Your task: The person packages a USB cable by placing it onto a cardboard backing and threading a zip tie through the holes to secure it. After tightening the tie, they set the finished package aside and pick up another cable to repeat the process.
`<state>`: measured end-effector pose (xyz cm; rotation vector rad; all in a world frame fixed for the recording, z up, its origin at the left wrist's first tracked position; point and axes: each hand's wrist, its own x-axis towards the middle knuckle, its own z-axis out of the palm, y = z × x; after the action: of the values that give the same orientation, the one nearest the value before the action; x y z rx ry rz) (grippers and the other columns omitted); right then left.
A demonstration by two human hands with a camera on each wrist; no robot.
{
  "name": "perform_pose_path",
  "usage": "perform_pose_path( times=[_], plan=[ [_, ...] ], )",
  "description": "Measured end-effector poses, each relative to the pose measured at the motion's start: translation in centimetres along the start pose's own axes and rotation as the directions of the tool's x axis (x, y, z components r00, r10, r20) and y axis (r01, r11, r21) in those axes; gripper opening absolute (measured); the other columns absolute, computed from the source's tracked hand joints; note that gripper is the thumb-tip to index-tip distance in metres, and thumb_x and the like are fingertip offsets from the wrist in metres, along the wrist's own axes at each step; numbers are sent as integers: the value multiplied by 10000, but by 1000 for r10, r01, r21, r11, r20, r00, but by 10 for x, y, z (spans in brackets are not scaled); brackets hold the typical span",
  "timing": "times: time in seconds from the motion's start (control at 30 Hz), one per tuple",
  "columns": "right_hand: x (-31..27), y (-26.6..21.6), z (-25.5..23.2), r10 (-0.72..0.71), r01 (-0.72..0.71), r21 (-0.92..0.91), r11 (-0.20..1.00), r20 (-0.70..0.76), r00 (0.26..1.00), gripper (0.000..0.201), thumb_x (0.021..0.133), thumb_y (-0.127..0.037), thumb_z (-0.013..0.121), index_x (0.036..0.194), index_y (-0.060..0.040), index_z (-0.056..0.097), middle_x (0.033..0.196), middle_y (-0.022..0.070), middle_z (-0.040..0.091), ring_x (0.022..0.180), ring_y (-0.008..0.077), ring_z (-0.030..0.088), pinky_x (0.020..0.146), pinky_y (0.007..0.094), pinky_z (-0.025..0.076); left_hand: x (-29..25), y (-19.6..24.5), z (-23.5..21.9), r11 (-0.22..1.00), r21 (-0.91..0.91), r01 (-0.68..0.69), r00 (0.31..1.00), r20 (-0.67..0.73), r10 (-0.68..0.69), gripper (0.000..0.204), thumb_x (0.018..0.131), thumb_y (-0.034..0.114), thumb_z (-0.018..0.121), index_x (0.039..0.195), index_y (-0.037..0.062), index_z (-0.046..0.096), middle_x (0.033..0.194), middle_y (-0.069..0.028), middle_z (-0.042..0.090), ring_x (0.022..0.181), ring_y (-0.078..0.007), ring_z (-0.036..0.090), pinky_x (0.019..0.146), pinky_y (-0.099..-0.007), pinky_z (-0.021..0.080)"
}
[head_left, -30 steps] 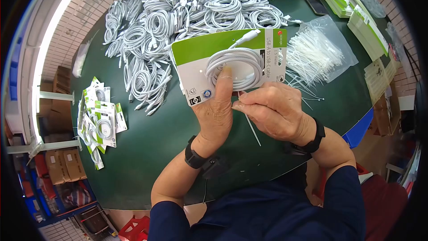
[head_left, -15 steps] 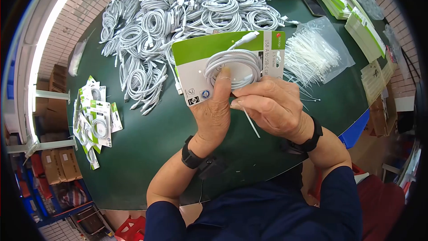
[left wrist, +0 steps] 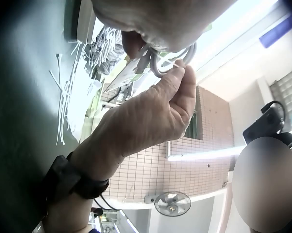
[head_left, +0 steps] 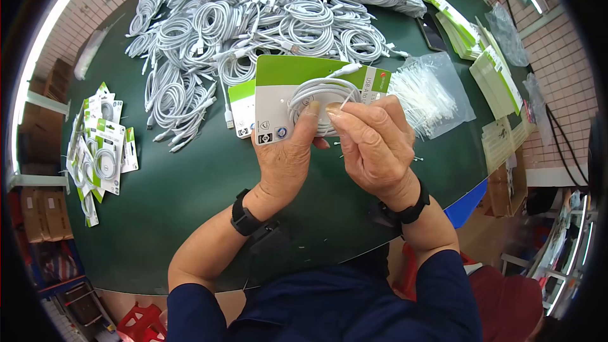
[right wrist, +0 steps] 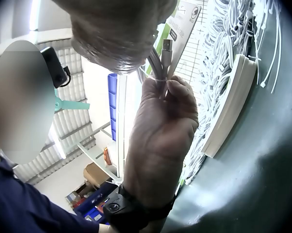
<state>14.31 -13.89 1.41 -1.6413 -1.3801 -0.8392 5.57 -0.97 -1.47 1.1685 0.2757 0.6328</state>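
Note:
In the head view the left hand (head_left: 285, 159) grips a green and white card (head_left: 271, 98), its thumb pressed on a coiled white cable (head_left: 296, 100) lying against the card. The right hand (head_left: 375, 142) pinches a thin white tie (head_left: 344, 102) at the coil's right side. From the left wrist, the right hand's thumb and finger (left wrist: 180, 80) meet at the grey-white loop (left wrist: 160, 68). In the right wrist view, a USB plug (right wrist: 167, 48) stands above the left hand (right wrist: 160, 131), and a thin tie crosses the cable there.
Coiled cables (head_left: 209, 22) heap across the table's far side. White ties (head_left: 423, 95) lie on a clear bag at right, near stacked cards (head_left: 497, 82) and a phone (head_left: 432, 31). Several carded cables (head_left: 107, 155) lie at left; another card (head_left: 242, 111) sits behind the held one.
The right hand has risen from below the coil to its front right side, with the tie's end now up by the cable. The head view has shifted right.

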Motion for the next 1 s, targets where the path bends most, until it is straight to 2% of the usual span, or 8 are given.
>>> perform_pose_path(
  times=[0.07, 0.23, 0.33, 0.43, 0.5, 0.63, 0.77, 1.0],
  plan=[
    [1, 0, 1, -19, 20, -29, 999, 6, 1000, 367, 740, 69, 840, 1083, -27, 752, 990, 89, 748, 769, 249, 640, 613, 343, 510, 1, 1, 0, 999, -6, 38, 999, -8, -38, 239, 992, 116, 723, 1193, -5, 680, 990, -62, 729, 762, -118, 711, 527, -250, 576],
    [-4, 8, 0, -109, 111, -35, 993, 52, 993, 474, 630, -30, 829, 1101, -66, 784, 1020, 56, 735, 782, 204, 629, 608, 298, 517, -1, -10, -6, 982, 160, -102, 994, 53, 95, 179, 994, 97, 710, 1146, 1, 702, 960, -67, 726, 703, -113, 696, 537, -254, 575],
    [-3, 1, -9, -49, 50, -6, 999, 132, 990, 474, 644, 38, 873, 1086, -120, 808, 1032, 42, 744, 770, 206, 624, 618, 314, 511, -1, -12, -7, 939, 276, -206, 978, 74, 193, 175, 995, 84, 701, 1161, 32, 718, 963, -60, 721, 696, -114, 692, 549, -253, 575],
    [-5, 5, -5, -149, 149, 13, 989, 115, 982, 480, 629, -48, 827, 1106, -93, 798, 1034, 29, 732, 787, 179, 637, 617, 284, 524, 2, -8, -10, 837, 418, -352, 936, 128, 329, 190, 994, 80, 698, 1181, 64, 730, 966, -52, 719, 702, -112, 692, 556, -253, 574],
    [-7, 4, -5, -160, 158, 24, 987, 108, 981, 473, 636, -33, 822, 1105, -88, 793, 1028, 32, 735, 784, 183, 646, 617, 286, 527, 2, -4, -11, 825, 426, -372, 928, 138, 347, 192, 993, 83, 702, 1181, 68, 733, 964, -48, 720, 706, -108, 693, 554, -253, 573],
    [-11, 1, -5, -125, 122, 39, 992, 84, 989, 455, 665, 15, 832, 1105, -82, 771, 1007, 38, 741, 764, 197, 660, 615, 294, 533, 1, 4, -5, 963, 187, -195, 981, 47, 189, 172, 988, 96, 716, 1150, 41, 731, 947, -47, 724, 704, -102, 693, 544, -254, 570],
    [-6, -4, -5, -78, 74, 58, 996, 60, 995, 437, 688, 63, 849, 1090, -78, 749, 985, 49, 746, 739, 207, 662, 603, 303, 530, 1, 8, -2, 999, 22, -47, 999, -22, 47, 176, 972, 105, 738, 1115, 5, 720, 928, -47, 730, 695, -94, 686, 534, -257, 569],
    [-4, -2, -3, -36, 30, 100, 995, 60, 998, 414, 696, 75, 854, 1066, -72, 742, 953, 61, 750, 716, 209, 658, 592, 302, 521, 0, 8, 1, 997, -80, -9, 999, -44, 6, 208, 952, 101, 755, 1119, -13, 708, 936, -51, 737, 709, -88, 686, 527, -254, 571]
  ],
)
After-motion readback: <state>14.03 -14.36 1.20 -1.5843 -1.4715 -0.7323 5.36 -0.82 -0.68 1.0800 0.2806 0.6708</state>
